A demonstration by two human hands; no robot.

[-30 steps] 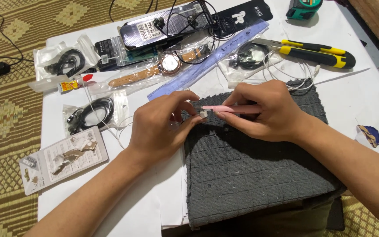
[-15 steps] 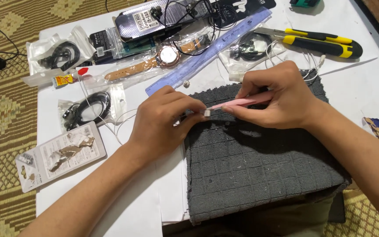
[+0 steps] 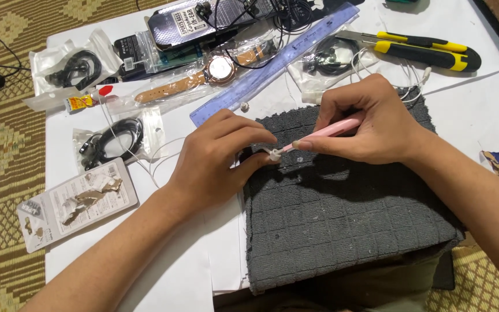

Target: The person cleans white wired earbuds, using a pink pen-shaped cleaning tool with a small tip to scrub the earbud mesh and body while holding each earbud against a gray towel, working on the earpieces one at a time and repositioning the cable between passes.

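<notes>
My left hand [image 3: 218,164] pinches a small white earbud piece [image 3: 274,153] at the left edge of a grey waffle-textured cloth [image 3: 342,225]. My right hand [image 3: 371,124] grips a slim pink tool [image 3: 324,132] like a pen. Its tip meets the white piece between my left fingertips. Thin white wire [image 3: 163,156] trails off to the left over the white paper.
At the back lie a translucent blue ruler [image 3: 272,63], a wristwatch with a tan strap [image 3: 203,78], yellow-and-black pliers [image 3: 428,49] and bagged black earphones [image 3: 70,69]. More bagged earphones [image 3: 114,138] and a blister pack [image 3: 73,202] sit left. A patterned mat [image 3: 1,144] surrounds the white paper.
My hands have stayed together on the white piece, shifting slightly forward on the cloth. The pink tool now points down-left into the piece. The view has tilted a little.
</notes>
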